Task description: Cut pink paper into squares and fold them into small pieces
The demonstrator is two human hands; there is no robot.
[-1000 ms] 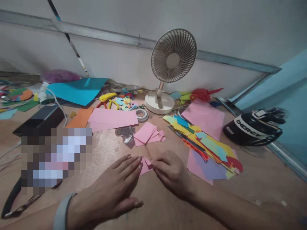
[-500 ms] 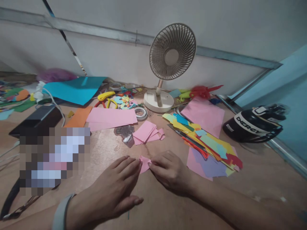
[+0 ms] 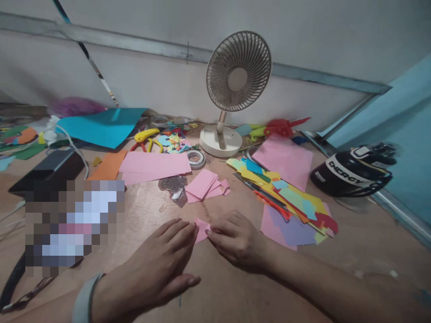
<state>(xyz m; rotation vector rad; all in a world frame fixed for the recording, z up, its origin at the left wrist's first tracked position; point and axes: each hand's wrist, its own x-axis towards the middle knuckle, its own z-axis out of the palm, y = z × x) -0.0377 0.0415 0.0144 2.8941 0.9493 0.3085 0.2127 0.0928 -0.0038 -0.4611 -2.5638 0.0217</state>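
Observation:
A small pink paper piece (image 3: 202,230) lies between my two hands on the wooden table. My left hand (image 3: 161,258) rests palm down with its fingertips at the paper's left edge and its thumb spread away. My right hand (image 3: 239,240) pinches the paper's right edge between thumb and fingers. Just beyond, a small stack of pink paper pieces (image 3: 202,185) sits beside a dark, torn patch (image 3: 174,188).
Behind stand a fan (image 3: 220,141), a tape roll (image 3: 195,159), yellow-handled pliers (image 3: 147,134) and long pink sheets (image 3: 155,166). To the right are coloured paper scraps (image 3: 299,202), orange-handled scissors (image 3: 276,205) and a black bottle (image 3: 350,172). A black box (image 3: 50,170) sits left.
The view has shifted slightly, moving the surroundings a little to the left. Both hands keep nearly the same pose at the small pink paper.

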